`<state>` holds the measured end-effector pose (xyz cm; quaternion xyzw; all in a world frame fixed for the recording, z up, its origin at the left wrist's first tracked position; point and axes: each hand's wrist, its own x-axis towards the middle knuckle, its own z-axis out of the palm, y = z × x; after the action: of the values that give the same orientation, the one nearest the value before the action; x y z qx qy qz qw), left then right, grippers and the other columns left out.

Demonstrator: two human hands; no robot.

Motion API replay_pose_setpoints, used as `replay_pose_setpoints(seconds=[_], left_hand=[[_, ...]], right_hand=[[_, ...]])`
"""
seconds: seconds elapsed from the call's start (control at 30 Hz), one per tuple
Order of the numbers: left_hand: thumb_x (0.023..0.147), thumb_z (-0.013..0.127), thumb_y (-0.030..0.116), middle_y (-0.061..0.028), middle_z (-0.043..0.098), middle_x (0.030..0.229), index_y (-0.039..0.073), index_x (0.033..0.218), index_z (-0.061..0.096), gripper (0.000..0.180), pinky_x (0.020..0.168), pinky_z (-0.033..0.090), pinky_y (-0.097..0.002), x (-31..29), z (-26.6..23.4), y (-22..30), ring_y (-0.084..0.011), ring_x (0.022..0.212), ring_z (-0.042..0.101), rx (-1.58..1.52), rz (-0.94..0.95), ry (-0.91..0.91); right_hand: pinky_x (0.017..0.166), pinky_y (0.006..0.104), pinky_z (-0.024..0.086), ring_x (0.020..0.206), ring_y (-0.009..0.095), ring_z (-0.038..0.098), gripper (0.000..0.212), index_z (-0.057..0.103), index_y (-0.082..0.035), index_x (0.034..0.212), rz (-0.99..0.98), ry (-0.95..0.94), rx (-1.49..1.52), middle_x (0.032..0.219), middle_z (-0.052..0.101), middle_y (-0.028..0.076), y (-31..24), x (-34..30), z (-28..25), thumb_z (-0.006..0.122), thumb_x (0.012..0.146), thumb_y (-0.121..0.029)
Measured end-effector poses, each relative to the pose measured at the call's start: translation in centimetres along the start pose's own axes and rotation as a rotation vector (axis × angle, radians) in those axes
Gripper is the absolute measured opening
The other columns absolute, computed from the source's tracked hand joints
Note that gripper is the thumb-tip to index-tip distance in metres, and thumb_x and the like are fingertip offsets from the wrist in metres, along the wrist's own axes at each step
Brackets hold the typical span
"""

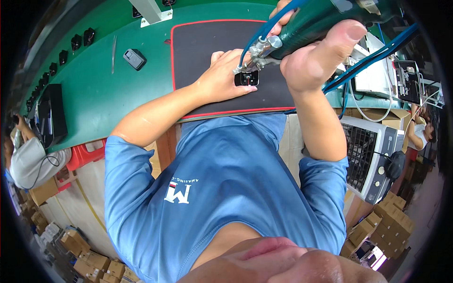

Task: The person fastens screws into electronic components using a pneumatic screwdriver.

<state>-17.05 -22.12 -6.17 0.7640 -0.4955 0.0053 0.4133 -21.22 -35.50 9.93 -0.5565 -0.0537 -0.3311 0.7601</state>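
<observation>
My left hand [222, 78] rests on a black mat [203, 42] with a red edge. Between its thumb and fingers sits a small black square housing [253, 81] with metal parts inside. My right hand [311, 66] is closed round a dark green cylindrical dispensing gun [314, 23], thumb pointing up. The gun's silver metal valve [262, 47] has a blue hose on it and its nozzle end reaches down to the housing. Whether the tip touches the housing is hard to see. My right fingers are partly hidden behind the gun.
Left of the mat, a grey-black device [135, 59] lies on the green table [94, 89], near a thin strip [113, 54]. Several black pieces line the far left, beside a black bin [53, 113]. Blue hoses [377, 54] cross at right, above an air cooler [370, 155]. A co-worker's sleeve [30, 160] shows left.
</observation>
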Motion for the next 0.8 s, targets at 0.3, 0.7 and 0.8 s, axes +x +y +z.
replay_pose_setpoints(seconds=[0.3, 0.7, 0.8], left_hand=[[0.075, 0.088, 0.036, -0.0087, 0.059, 0.125, 0.012, 0.136, 0.054, 0.074, 0.097, 0.033, -0.0437, -0.4, 0.0, -0.3, -0.0295, 0.12, 0.055, -0.016, -0.022, -0.03], [0.073, 0.09, 0.046, -0.0168, 0.059, 0.134, 0.008, 0.147, 0.046, 0.094, 0.099, 0.037, -0.0442, -0.7, -0.4, -1.0, -0.0346, 0.121, 0.056, 0.025, -0.061, -0.021], [0.075, 0.088, 0.04, -0.0111, 0.061, 0.129, 0.01, 0.149, 0.048, 0.089, 0.102, 0.034, -0.0458, 0.6, -0.4, -0.3, -0.0303, 0.122, 0.055, 0.002, 0.07, -0.027]], right_hand=[[0.06, 0.026, 0.042, 0.064, 0.014, 0.052, 0.099, 0.055, 0.003, 0.118, -0.07, -0.089, -0.013, 0.075, 0.055, 0.005, 2.3, -0.1, -1.3, 0.032, 0.09, -0.089], [0.056, 0.0262, 0.046, 0.061, 0.014, 0.054, 0.085, 0.057, 0.001, 0.118, 0.006, -0.107, 0.1, 0.076, 0.059, 0.007, 2.1, 0.8, -0.8, 0.032, 0.098, -0.078], [0.069, 0.0377, 0.045, 0.077, 0.022, 0.052, 0.095, 0.055, 0.002, 0.122, 0.032, -0.301, 0.575, 0.088, 0.054, 0.009, -2.2, 5.5, -5.8, 0.039, 0.087, -0.085]])
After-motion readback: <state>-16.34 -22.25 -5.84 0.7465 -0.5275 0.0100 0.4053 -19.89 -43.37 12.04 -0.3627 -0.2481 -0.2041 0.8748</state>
